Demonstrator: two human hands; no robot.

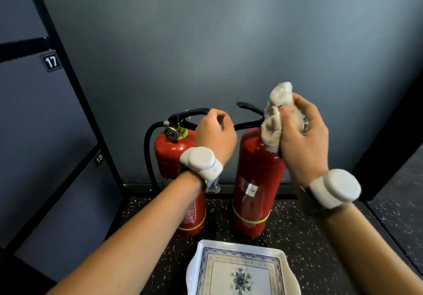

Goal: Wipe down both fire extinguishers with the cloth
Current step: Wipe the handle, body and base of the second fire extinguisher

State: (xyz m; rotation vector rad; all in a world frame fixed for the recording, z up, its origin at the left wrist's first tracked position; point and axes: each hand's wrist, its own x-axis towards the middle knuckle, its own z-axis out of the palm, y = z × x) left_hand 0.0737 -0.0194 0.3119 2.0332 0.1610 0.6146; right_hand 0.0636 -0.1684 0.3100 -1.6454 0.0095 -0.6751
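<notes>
**Fire extinguishers at the wall, cloth (273, 123) on the right-hand one**

From the head camera we see two red cylinders standing upright on a dark speckled floor (297, 237), just beside each other and close to a grey wall (229, 43).

The left extinguisher (169, 155) shows a round pressure gauge (171, 132) and a black hose (147, 148) looping down its side. Its printed label (191, 214) is too small for us to read. Our left hand (215, 134) is curled over the end of its black lever (190, 112), which runs in under the fingers.

The right extinguisher (254, 175) carries a small white sticker (250, 189) whose writing we cannot make out. Our right hand (302, 139) grips the bunched off-white cloth and holds it against the top of this cylinder, by the valve. Part of the cloth stands up above the fingers.

Each cylinder has a yellow-green band near its base. Each wrist wears a white band (201, 162) with a round puck.

To the left, dark panels bear small plates reading "17" (50, 61) and "18" (99, 158).

At the bottom edge lies a white tray (201, 249) with a blue ornamental border, just in front of the extinguishers.
</notes>
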